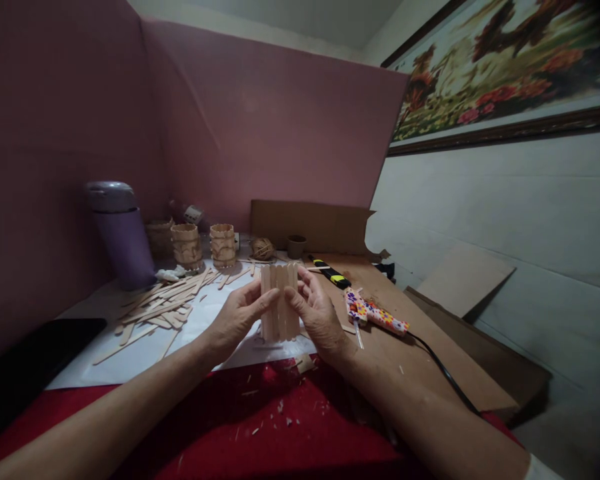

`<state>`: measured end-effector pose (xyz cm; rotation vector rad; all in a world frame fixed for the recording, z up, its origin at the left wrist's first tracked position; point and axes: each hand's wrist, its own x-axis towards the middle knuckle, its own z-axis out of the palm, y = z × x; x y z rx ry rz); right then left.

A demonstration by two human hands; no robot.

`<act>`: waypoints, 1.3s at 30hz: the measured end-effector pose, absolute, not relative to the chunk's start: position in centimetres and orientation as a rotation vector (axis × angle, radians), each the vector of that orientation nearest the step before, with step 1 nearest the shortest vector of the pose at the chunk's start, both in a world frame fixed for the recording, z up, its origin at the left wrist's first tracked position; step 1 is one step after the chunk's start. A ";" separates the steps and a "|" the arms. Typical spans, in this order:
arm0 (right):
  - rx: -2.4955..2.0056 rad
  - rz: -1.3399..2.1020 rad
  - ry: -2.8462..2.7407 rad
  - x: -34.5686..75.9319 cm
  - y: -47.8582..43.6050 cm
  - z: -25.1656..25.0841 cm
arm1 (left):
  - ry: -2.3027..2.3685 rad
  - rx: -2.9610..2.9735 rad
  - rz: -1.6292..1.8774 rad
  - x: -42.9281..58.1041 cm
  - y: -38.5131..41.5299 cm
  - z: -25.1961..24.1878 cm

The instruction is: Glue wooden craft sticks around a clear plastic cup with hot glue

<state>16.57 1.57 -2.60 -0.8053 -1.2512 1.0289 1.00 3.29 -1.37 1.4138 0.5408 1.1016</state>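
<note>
Between my two hands stands an upright piece made of wooden craft sticks (280, 317), side by side with rounded ends. My left hand (245, 313) grips its left edge, thumb across the front. On the right edge my right hand (317, 310) holds it the same way, with the fingers partly hidden behind. A pile of loose sticks (167, 303) lies on white paper (205, 327) to the left. To the right, a flower-patterned glue gun (375, 313) rests on a brown board (420, 333), close to a black and yellow cutter (333, 273).
Two wooden cups (223, 245), a ball of twine (263, 249) and a small dark pot (296, 247) stand at the back. A purple bottle (125, 243) is at the left. Wood scraps lie on the red cloth (230, 427) in front. A black cable (445, 370) trails right.
</note>
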 end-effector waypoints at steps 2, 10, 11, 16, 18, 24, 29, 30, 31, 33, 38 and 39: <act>-0.799 1.044 -1.240 16.6 1.5 -2.5 | 0.510 1.410 1.054 0.9 3.4 -1.6; -0.780 1.048 -1.271 16.6 1.4 -2.2 | 0.477 1.396 1.021 0.6 3.3 -1.6; -0.779 1.047 -1.276 16.7 1.4 -2.2 | 0.477 1.402 1.024 0.6 3.2 -1.6; -0.770 1.043 -1.261 16.6 1.4 -2.2 | 0.465 1.417 1.052 0.8 3.4 -1.6; -0.755 1.045 -1.250 16.5 1.4 -2.2 | 0.471 1.431 1.070 0.8 3.4 -1.6; -0.725 1.055 -1.222 16.4 1.4 -2.2 | 0.487 1.449 1.120 0.9 3.4 -1.5; -0.712 1.055 -1.216 16.4 1.6 -2.2 | 0.487 1.448 1.146 1.0 3.4 -1.4; -0.711 1.057 -1.219 16.4 1.6 -2.3 | 0.486 1.450 1.148 1.0 3.4 -1.4; -0.712 1.056 -1.223 16.4 1.6 -2.3 | 0.487 1.452 1.149 1.0 3.4 -1.4; -0.720 1.045 -1.234 16.4 1.6 -2.3 | 0.489 1.450 1.138 1.0 3.4 -1.5; -0.737 1.031 -1.237 16.7 1.5 -2.3 | 0.487 1.385 1.066 1.0 3.4 -1.7; -0.734 1.040 -1.223 16.7 1.4 -2.2 | 0.479 1.368 1.059 1.0 3.4 -1.7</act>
